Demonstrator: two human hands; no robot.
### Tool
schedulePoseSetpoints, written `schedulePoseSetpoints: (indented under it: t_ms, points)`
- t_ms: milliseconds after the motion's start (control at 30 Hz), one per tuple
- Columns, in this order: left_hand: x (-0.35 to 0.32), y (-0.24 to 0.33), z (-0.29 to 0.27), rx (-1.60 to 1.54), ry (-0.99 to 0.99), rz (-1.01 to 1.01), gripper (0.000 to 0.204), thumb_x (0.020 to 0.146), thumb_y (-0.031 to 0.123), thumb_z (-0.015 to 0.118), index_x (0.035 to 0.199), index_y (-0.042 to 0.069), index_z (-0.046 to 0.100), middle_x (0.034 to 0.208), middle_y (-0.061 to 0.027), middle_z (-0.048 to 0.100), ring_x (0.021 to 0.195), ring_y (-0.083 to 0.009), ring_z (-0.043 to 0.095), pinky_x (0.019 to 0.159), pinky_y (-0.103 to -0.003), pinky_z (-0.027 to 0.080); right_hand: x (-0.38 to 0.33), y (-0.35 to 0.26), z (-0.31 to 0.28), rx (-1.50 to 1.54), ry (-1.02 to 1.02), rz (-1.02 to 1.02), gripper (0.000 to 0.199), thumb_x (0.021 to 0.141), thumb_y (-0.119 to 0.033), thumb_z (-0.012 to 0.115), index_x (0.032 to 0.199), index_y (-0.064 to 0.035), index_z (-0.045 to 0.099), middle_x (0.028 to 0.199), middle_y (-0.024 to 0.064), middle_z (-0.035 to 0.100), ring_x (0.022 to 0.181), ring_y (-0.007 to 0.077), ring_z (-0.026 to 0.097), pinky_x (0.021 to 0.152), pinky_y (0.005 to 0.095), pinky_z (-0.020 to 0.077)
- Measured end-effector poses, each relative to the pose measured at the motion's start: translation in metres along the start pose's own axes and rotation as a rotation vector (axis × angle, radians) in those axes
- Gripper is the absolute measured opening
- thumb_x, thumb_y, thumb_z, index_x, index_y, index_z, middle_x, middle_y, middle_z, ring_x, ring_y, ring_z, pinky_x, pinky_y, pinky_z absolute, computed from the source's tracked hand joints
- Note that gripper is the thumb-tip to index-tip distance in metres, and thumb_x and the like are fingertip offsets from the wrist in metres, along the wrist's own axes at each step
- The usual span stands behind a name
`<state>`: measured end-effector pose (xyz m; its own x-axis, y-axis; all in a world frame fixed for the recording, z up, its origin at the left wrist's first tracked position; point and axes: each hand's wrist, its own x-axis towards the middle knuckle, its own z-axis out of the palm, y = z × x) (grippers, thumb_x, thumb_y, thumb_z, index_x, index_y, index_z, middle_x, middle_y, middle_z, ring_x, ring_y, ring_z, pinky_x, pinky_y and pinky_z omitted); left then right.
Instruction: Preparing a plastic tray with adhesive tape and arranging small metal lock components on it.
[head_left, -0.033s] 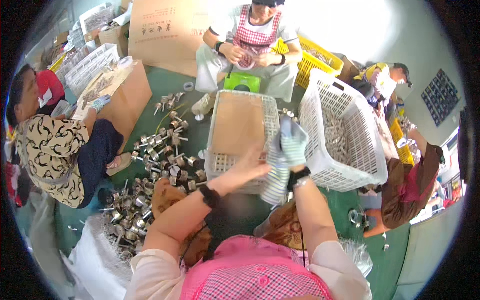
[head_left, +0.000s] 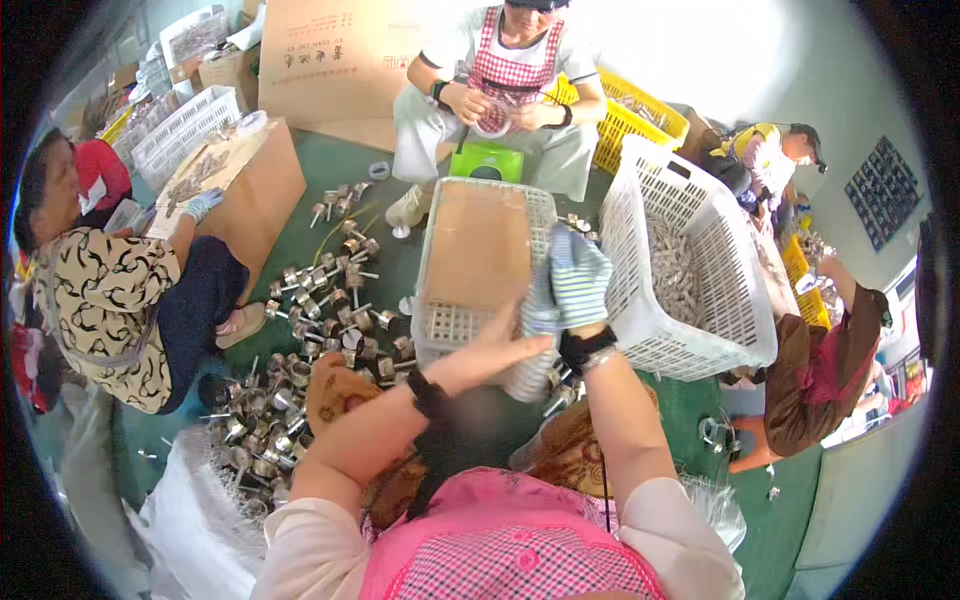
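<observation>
My right hand (head_left: 581, 278) wears a striped white, blue and green knit glove, with a dark band at the wrist. Its fingers are curled against a second, loose striped glove (head_left: 537, 308), whose cuff end hangs toward me. My left hand (head_left: 490, 352) is bare and slightly blurred. Its thumb lies across the loose glove, and the fingers close on it from the left, partly hidden. Both hands are over the near right corner of a white plastic crate (head_left: 455, 330) with a cardboard sheet (head_left: 476, 245) on it.
Metal cup-shaped parts with stems (head_left: 345, 295) are heaped on the green floor at left. A tall white basket (head_left: 720, 290) of small parts stands at right. Opposite sits a co-worker (head_left: 515, 60); another person (head_left: 105, 300) works by a cardboard box (head_left: 265, 190) at left.
My left hand has moved right and onto the loose glove, its thumb now across it. My right hand has shifted slightly, and the loose glove has swung a little left and down.
</observation>
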<state>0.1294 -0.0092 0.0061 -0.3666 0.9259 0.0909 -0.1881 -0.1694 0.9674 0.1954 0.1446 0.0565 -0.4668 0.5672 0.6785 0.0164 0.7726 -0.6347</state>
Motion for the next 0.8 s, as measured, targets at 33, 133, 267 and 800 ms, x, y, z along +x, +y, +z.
schedulePoseSetpoints:
  t_ms: [33, 133, 267, 800]
  points:
    - [0.002, -0.006, 0.012, 0.037, -0.043, -0.012, 0.051, 0.085, 0.019, 0.06, 0.127, -0.001, 0.039, 0.12, -0.0115, 0.052, 0.108, -0.0183, 0.05, 0.092, -0.032, 0.041, -0.002, -0.005, 0.005, -0.127, -0.042, -0.029, 0.015, 0.083, -0.016, 0.055, 0.085, -0.0023, 0.059, 0.067, 0.0118, 0.057, 0.06, 0.0236, 0.054, 0.056, 0.0347, 0.0426]
    - [-0.016, -0.005, -0.005, -0.066, 0.085, -0.065, 0.042, 0.086, 0.018, 0.058, 0.121, 0.0, 0.045, 0.113, -0.0104, 0.055, 0.097, -0.0169, 0.056, 0.085, -0.031, 0.046, -0.002, -0.05, 0.018, -0.155, -0.228, -0.232, 0.016, 0.083, -0.012, 0.052, 0.093, -0.0019, 0.06, 0.087, 0.0161, 0.061, 0.083, 0.0296, 0.059, 0.073, 0.0364, 0.0463]
    - [-0.043, -0.023, -0.044, -0.441, 0.397, -0.042, 0.037, 0.089, 0.025, 0.055, 0.118, 0.003, 0.049, 0.114, -0.0081, 0.056, 0.1, -0.0165, 0.055, 0.087, -0.031, 0.045, -0.065, -0.07, 0.041, 1.167, -0.275, 0.384, 0.037, 0.093, -0.02, 0.043, 0.123, 0.0011, 0.046, 0.12, 0.0089, 0.052, 0.113, 0.0186, 0.047, 0.096, 0.0316, 0.0361]
    - [-0.047, -0.039, -0.043, -0.689, 0.601, -0.129, 0.04, 0.092, 0.036, 0.047, 0.113, 0.002, 0.054, 0.101, -0.002, 0.058, 0.091, -0.0095, 0.051, 0.081, -0.026, 0.041, -0.172, -0.085, 0.05, 1.31, -0.375, 0.838, 0.044, 0.094, -0.025, 0.041, 0.133, -0.0051, 0.036, 0.127, 0.006, 0.047, 0.113, 0.0179, 0.046, 0.095, 0.0281, 0.0369]
